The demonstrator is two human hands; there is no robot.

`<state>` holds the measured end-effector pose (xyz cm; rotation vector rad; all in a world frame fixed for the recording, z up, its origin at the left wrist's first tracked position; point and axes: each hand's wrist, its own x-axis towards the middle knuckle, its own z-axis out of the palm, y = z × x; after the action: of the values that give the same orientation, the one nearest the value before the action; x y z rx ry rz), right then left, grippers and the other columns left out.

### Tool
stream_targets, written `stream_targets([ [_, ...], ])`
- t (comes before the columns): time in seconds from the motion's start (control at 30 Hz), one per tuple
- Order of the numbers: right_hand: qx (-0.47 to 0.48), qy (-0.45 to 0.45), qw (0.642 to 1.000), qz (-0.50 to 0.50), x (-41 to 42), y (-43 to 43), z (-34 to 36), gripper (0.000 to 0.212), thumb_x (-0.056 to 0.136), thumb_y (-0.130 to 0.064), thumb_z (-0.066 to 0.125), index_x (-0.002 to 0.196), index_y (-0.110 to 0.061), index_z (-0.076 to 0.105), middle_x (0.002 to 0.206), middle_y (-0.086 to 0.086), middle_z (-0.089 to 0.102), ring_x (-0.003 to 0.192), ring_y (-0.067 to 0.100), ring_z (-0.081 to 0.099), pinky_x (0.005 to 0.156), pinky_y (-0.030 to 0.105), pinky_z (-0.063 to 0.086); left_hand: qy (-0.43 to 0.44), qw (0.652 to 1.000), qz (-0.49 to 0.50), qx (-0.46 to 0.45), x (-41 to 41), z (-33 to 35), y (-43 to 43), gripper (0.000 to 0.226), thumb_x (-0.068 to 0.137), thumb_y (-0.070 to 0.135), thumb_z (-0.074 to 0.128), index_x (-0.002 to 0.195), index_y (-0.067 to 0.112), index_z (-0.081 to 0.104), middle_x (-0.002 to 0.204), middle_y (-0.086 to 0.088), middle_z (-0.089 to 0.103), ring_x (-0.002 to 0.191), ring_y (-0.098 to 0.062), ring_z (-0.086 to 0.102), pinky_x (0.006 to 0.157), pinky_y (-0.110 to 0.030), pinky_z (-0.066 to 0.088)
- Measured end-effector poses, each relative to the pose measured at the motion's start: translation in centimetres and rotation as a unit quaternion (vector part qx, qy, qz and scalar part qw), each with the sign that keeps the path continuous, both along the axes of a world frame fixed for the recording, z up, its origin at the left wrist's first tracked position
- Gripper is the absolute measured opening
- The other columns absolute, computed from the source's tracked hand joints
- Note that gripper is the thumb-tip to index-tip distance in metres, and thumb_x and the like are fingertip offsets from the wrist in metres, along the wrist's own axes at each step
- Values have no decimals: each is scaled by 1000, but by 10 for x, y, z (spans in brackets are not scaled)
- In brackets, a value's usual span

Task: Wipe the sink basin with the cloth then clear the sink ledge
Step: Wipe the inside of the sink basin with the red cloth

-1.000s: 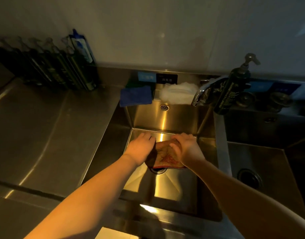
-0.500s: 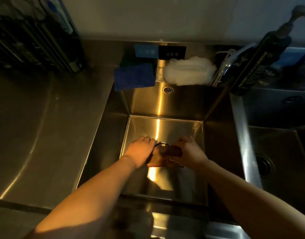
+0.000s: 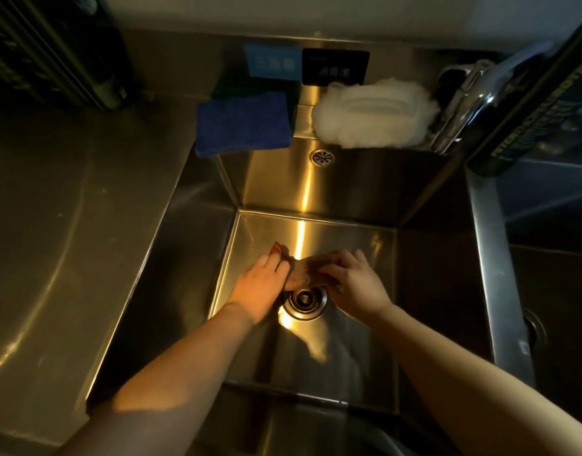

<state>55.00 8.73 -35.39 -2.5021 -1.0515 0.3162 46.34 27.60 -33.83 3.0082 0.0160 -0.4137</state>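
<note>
Both my hands are down in the steel sink basin (image 3: 316,192). A brownish-red cloth (image 3: 307,269) lies bunched on the basin floor just behind the round drain (image 3: 305,301). My left hand (image 3: 261,286) presses on the cloth's left part, where a red corner sticks out past the fingers. My right hand (image 3: 355,283) grips its right part. On the back ledge lie a folded blue cloth (image 3: 245,123) at the left and a white fluffy sponge (image 3: 371,115) in the middle.
A chrome faucet (image 3: 464,103) and a dark pump bottle (image 3: 539,93) stand at the back right. A second basin (image 3: 553,291) lies to the right. A steel counter (image 3: 69,225) spreads left, with a row of dark bottles (image 3: 46,51) at its back.
The view has dipped closer into the basin. Both hands have slid the cloth away from me, off the drain, which now shows fully.
</note>
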Motion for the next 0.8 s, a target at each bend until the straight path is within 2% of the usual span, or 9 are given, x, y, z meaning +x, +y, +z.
stream_targets([
  [0.1,-40,76,996,20,-5,-8,-29,28,87,-23,60,114,-23,66,126,4,55,114,27,46,92,31,43,105,994,-7,4,-12,-34,-3,57,86,1,49,138,15,32,148,-13,23,128,-30,35,101,-38,40],
  [0.17,-69,172,983,11,-15,-13,-45,25,89,-21,57,112,-19,66,126,7,53,116,26,48,93,24,39,185,982,-26,2,-22,-54,-4,66,90,6,48,147,21,19,153,-8,18,130,-30,34,103,-40,38],
  [0.23,-94,246,965,-7,-26,-18,-56,27,91,-15,51,114,-18,64,126,7,52,116,26,49,91,22,39,220,975,-37,3,-29,-64,-4,73,91,12,52,150,27,12,156,-3,15,134,-29,30,106,-41,35],
  [0.37,-143,191,970,36,-34,-19,-67,45,87,-19,52,131,-28,50,138,0,43,121,24,44,97,35,43,221,975,7,-8,-35,-67,2,80,89,21,57,151,30,5,158,-1,10,142,-30,15,112,-46,23],
  [0.47,-124,143,981,43,-36,-9,-76,50,87,-30,54,136,-30,44,141,-1,39,123,25,40,98,33,40,221,974,52,-17,-37,-69,6,76,94,28,51,151,30,1,159,-1,1,145,-31,2,115,-49,12],
  [0.53,-126,127,983,48,-40,1,-87,53,88,-37,52,139,-32,39,147,0,31,132,26,31,104,37,35,223,972,66,-19,-39,-74,9,76,95,30,50,151,31,-2,159,-2,-4,145,-31,-3,115,-51,8],
  [0.63,-171,130,974,68,-49,13,-109,64,86,-49,48,144,-39,23,156,-2,12,142,31,9,111,55,17,243,968,57,-14,-40,-85,11,77,95,31,49,150,33,-4,159,-1,-8,145,-32,-6,115,-53,7],
  [0.7,-211,151,964,65,-58,18,-125,74,82,-62,42,145,-44,7,157,-7,-6,143,32,-9,106,68,1,261,964,43,-6,-39,-93,12,78,95,32,49,150,34,-6,159,0,-11,145,-31,-9,114,-54,6],
  [0.8,-252,130,957,67,-67,18,-149,82,80,-74,30,143,-45,-14,153,-6,-28,138,30,-30,100,72,-10,284,958,35,3,-33,-104,12,78,95,36,48,149,36,-8,158,1,-16,144,-29,-13,114,-55,3],
])
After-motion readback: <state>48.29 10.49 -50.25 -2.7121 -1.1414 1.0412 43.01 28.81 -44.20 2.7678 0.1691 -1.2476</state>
